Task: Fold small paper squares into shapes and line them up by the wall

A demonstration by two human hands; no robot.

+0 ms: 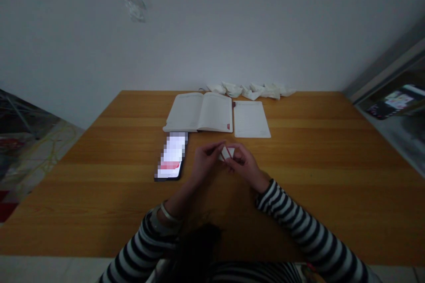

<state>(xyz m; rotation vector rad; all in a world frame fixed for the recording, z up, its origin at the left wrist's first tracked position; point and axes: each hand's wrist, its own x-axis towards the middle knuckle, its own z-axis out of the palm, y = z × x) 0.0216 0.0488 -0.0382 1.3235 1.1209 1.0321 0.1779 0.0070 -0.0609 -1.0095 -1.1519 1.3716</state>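
Note:
Between my two hands is a small piece of folded white paper [227, 153] with red edges. My left hand [206, 158] pinches its left side between thumb and fingers. From the right, my right hand [245, 162] is closed on the other side, thumb in front. The fingers cover part of the paper, so its full shape is hidden. Both hands are above the wooden table, close together. A phone [171, 157] with a lit, blurred-out screen lies left of my left hand.
An open notebook [186, 110] lies beyond my hands, with a loose white sheet [251, 119] on its right. Several crumpled white papers [250, 90] line the back of the wooden table [315, 154] by the wall [232, 26].

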